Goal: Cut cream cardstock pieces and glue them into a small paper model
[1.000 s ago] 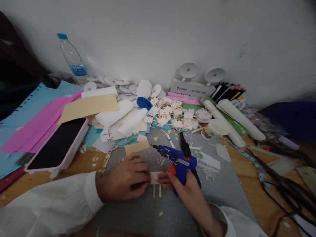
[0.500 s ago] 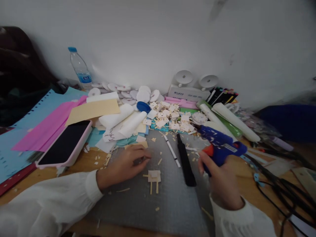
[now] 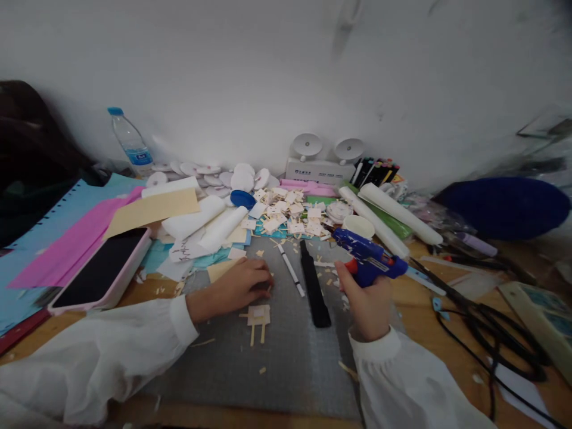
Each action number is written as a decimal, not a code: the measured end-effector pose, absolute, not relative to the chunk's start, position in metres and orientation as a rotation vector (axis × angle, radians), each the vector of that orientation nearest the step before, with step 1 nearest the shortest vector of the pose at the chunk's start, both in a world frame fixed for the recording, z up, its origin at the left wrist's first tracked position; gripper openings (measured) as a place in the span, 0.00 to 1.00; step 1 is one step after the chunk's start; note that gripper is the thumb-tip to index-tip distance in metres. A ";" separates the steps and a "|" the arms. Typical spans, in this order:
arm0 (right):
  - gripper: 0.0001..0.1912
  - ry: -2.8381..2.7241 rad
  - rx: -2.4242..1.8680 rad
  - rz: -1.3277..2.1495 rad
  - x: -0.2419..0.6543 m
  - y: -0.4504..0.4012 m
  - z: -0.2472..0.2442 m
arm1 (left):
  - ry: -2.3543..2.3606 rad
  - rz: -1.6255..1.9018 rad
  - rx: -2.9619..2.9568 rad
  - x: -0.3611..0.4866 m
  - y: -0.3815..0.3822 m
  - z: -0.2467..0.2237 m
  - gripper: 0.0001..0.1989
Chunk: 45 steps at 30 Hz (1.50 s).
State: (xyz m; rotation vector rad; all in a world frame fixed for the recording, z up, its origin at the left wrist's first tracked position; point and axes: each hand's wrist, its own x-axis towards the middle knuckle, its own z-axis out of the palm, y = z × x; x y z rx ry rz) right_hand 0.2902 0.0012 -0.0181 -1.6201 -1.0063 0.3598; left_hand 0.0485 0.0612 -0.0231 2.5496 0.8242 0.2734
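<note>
My right hand (image 3: 369,304) is wrapped round the handle of a blue glue gun (image 3: 369,256) with a red-orange trigger, its nozzle pointing toward the back left. My left hand (image 3: 236,286) hovers over the grey cutting mat (image 3: 214,375), fingers curled together; whatever may be between the fingertips is too small to make out. Just below these fingertips lies a small square paper figure (image 3: 259,314) with thin strip limbs and a smaller piece on its middle. Between my hands lie a white pen (image 3: 291,271) and a black cutter-like tool (image 3: 314,286).
Many similar square figures (image 3: 290,211) are heaped behind the mat. A phone (image 3: 102,268), paper sheets (image 3: 152,211) and a water bottle (image 3: 131,143) stand or lie at left. Paper rolls (image 3: 400,211), black cables (image 3: 487,333) and a dark blue item (image 3: 504,205) occupy the right.
The view has swung to the right, so most things appear further left. My left hand has shifted rightward over the paper figure. My right hand still grips the glue gun.
</note>
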 end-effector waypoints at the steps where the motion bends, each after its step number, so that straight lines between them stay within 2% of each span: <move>1: 0.16 -1.010 -1.620 0.363 0.289 0.001 -0.018 | 0.840 0.289 2.511 0.049 0.061 -0.024 0.03; 4: 0.16 -1.048 -1.616 0.390 0.285 0.000 -0.018 | 0.898 0.324 2.423 0.049 0.060 -0.025 0.00; 8: 0.15 -1.129 -1.589 0.417 0.281 -0.003 -0.024 | 0.985 0.410 2.346 0.041 0.057 -0.023 0.05; 13: 0.16 -1.226 -1.618 0.454 0.276 -0.007 -0.035 | 1.121 0.615 2.063 0.028 0.051 -0.019 0.05; 19: 0.16 -1.321 -1.682 0.454 0.266 -0.011 -0.036 | 1.133 0.771 1.821 0.022 0.047 -0.033 0.05; 23: 0.15 -1.376 -1.676 0.445 0.264 -0.011 -0.041 | 1.092 0.864 1.709 0.021 0.044 -0.041 0.10; 27: 0.11 -1.442 -1.652 0.418 0.266 -0.011 -0.047 | 1.063 0.841 1.648 0.019 0.041 -0.041 0.08; 45: 0.13 -1.690 -1.528 0.263 0.265 -0.016 -0.045 | 0.982 0.837 1.753 0.021 0.041 -0.040 0.12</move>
